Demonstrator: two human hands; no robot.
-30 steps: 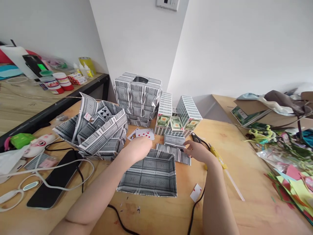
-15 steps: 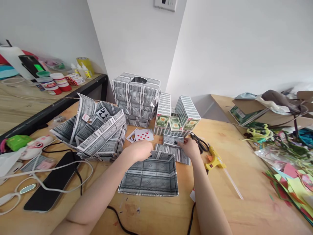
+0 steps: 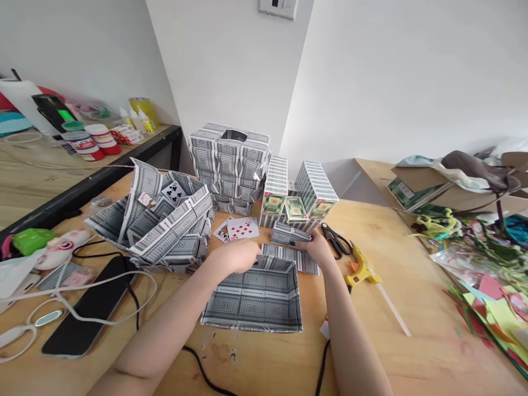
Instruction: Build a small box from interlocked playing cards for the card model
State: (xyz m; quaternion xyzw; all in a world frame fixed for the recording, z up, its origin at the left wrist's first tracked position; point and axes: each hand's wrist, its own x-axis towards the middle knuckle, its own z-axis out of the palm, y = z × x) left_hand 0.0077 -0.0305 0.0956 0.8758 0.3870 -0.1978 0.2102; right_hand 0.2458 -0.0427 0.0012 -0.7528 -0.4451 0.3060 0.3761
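An open box built from grey-patterned playing cards [image 3: 251,302] lies on the table in front of me. My left hand [image 3: 237,256] is closed at the far left part of its rim, the fingertips partly hidden. Just beyond the box, my right hand [image 3: 318,247] pinches a narrow folded piece made of playing cards [image 3: 284,234], which is tilted, its right end raised. Under and in front of that piece lies a flat strip of playing cards [image 3: 305,263], between it and the box. Two loose face-up playing cards [image 3: 242,227] rest beyond my left hand.
Stacked card packs [image 3: 317,184] and a tall card-built box [image 3: 231,165] stand at the back. Left is a heap of card-built pieces [image 3: 165,225], with a phone [image 3: 88,313] nearer. Black scissors [image 3: 336,241] and a yellow glue gun [image 3: 363,269] lie right. Cables cross the front.
My right hand has lifted the right end of the folded card piece, which lay flatter before. My left hand stays at the box rim, and the box has barely shifted.
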